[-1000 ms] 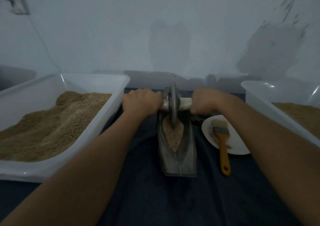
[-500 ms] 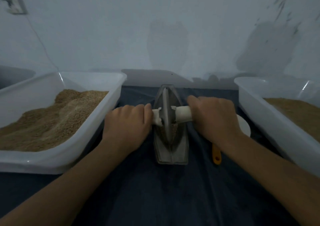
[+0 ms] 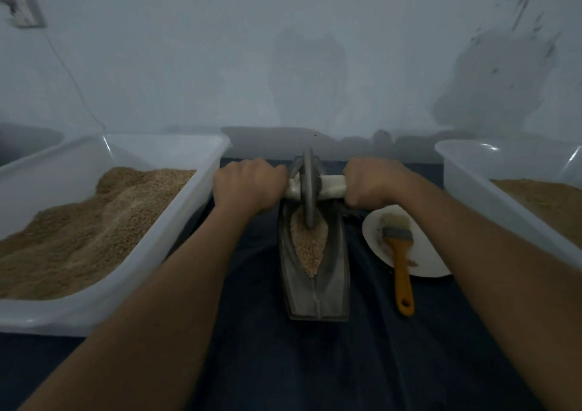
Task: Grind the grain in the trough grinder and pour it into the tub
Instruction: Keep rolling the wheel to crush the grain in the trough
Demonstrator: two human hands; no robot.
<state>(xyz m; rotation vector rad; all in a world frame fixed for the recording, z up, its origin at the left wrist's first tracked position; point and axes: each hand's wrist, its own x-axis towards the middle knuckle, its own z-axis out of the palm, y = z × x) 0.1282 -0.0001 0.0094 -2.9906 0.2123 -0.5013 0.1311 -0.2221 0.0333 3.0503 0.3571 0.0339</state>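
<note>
trough (image 3: pixel 315 287) sits lengthwise on dark cloth (image 3: pixel 283 363), mid-frame, narrow and boat-shaped, dark metal. grain (image 3: pixel 308 247) lies in its channel as a tan, pointed heap, coarse-looking, spread from the wheel toward the near end. wheel (image 3: pixel 308 187) stands upright on edge in the far part of the channel, lower rim down in the grain. pale handle (image 3: pixel 330 187) runs through the wheel's hub, crosswise over the trough. left hand (image 3: pixel 248 187) is a closed fist round the handle's left end, knuckles up; right hand (image 3: pixel 374 184) likewise wrapped round the right end. both arms reach out straight, one on either side of the trough. left tub (image 3: pixel 195 221), white plastic, just beside the trough on the left, holds a big uneven mound of tan ground grain (image 3: pixel 94 221) banked high at the far side. right tub (image 3: pixel 466 184), same kind, partly cut by the frame edge, holds a flatter tan layer (image 3: pixel 541 202). between trough and right tub, a white plate (image 3: pixel 422 265) with a brush (image 3: pixel 398 247) lying on it, bristles away, orange handle hanging over the near rim onto the cloth; right forearm passes just beside the plate. pale wall (image 3: pixel 283 48) behind, scuffed, with a thin cord down the left.
</note>
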